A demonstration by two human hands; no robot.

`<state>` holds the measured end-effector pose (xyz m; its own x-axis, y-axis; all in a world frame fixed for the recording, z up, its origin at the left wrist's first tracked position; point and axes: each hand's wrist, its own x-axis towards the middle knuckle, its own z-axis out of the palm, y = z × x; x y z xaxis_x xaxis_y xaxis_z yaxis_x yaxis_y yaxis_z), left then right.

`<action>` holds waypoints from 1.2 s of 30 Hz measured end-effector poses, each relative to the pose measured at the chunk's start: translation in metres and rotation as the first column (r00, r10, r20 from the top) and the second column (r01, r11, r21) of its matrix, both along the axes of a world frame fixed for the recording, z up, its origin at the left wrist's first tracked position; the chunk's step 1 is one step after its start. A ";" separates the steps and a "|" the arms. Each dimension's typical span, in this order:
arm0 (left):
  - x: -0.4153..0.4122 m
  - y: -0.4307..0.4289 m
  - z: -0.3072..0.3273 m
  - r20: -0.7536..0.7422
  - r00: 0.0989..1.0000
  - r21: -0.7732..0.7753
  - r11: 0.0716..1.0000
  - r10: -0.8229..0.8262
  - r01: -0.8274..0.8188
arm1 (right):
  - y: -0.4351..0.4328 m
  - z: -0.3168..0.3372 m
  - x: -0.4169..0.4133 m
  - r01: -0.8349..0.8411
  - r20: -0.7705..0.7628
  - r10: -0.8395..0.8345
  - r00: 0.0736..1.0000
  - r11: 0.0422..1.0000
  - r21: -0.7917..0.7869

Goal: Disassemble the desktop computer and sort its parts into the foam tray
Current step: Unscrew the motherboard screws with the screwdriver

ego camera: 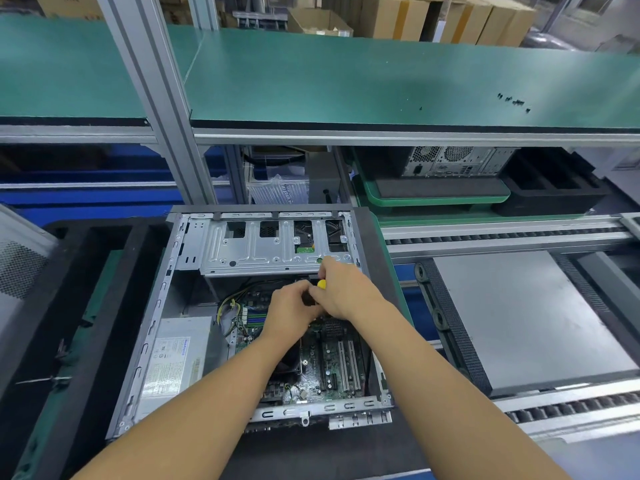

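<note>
Foam tray (114,289) left of open computer case (180,306); panel (526,323) right.

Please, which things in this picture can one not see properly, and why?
Head view:
Screwdriver: its tip and what it touches are hidden behind the left hand and right hand.
Motherboard: partly covered by the left forearm.
Power supply label: print too small to read.
Foam tray: cut off by the left edge.
Small dark parts on the green shelf: too small to identify.

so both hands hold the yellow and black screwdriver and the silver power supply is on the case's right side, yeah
No: in the head view the silver box-shaped power supply is on the left side of the open grey metal case. The left hand and right hand hold the yellow and black screwdriver.
</note>
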<state>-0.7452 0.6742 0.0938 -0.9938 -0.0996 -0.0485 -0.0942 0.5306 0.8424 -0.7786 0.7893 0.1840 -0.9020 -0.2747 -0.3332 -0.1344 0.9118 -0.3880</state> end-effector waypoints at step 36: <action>-0.006 -0.009 -0.005 -0.032 0.991 0.030 0.991 -0.129 0.130 | -0.008 0.004 -0.003 0.034 -0.067 -0.025 0.997 0.989 0.143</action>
